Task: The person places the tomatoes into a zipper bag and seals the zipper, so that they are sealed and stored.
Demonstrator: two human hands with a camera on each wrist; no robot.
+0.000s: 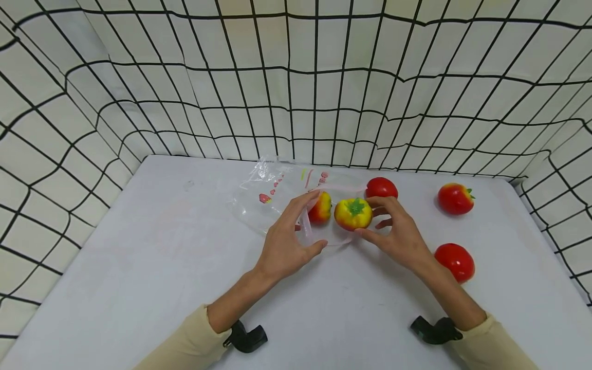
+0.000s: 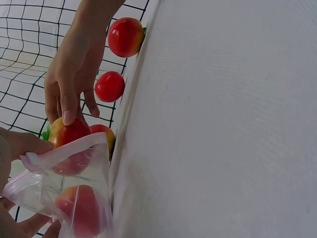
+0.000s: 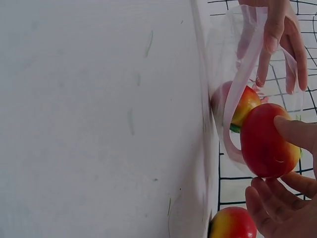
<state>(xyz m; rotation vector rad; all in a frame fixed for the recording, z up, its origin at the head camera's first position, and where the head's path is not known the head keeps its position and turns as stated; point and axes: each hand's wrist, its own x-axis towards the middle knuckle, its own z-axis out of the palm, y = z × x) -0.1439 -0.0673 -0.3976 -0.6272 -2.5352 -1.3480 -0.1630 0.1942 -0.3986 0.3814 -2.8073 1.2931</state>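
My left hand (image 1: pixel 287 249) holds the mouth of a clear zip bag (image 1: pixel 252 200) with a pinkish closure strip, its thumb and fingers spread along the rim. Inside the bag sits one red-and-yellow tomato-like fruit (image 1: pixel 320 209); it shows through the film in the left wrist view. My right hand (image 1: pixel 400 234) grips a second tomato-like fruit (image 1: pixel 353 214), yellow around its green leafy top and red below. That fruit is at the bag's opening, partly behind the film in the left wrist view. In the right wrist view the thumb lies on the held fruit (image 3: pixel 267 141), fingers beneath it.
More red fruits lie on the white table (image 1: pixel 139 246) to the right: one (image 1: pixel 382 188) behind the right hand, one (image 1: pixel 455 199) farther right, and one (image 1: pixel 455 262) beside the right forearm. Black netting (image 1: pixel 287 87) stands along the back and sides.
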